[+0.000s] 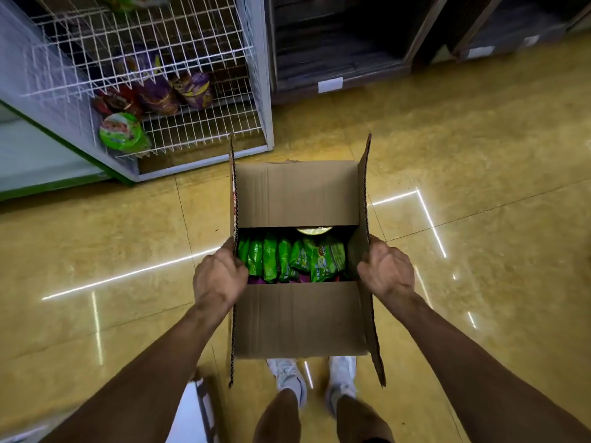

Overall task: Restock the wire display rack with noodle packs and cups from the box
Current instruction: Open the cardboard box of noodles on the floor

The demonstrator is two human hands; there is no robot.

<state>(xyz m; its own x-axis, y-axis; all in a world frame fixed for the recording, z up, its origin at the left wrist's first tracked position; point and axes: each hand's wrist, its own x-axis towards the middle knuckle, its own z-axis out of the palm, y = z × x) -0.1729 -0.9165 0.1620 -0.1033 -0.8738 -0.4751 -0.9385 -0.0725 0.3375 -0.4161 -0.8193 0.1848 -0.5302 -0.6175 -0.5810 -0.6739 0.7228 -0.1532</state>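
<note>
A brown cardboard box [297, 318] hangs in front of me above the floor, its flaps half open. Inside stand several green noodle packs [287, 260], and a cup lid [314, 230] peeks from under the far flap. My left hand [219, 279] grips the box's left side flap, and my right hand [387, 273] grips the right side flap. The white wire display rack [198, 123] stands at the upper left. Its lower shelf holds purple packs [192, 89], a red pack [120, 102] and a green cup [121, 132].
Dark wooden shelving [339, 55] with white price tags runs along the back right. The glossy yellow tiled floor [463, 155] spreads around the box. My white shoes [289, 375] are below the box. A white-and-green cabinet [41, 161] stands left of the rack.
</note>
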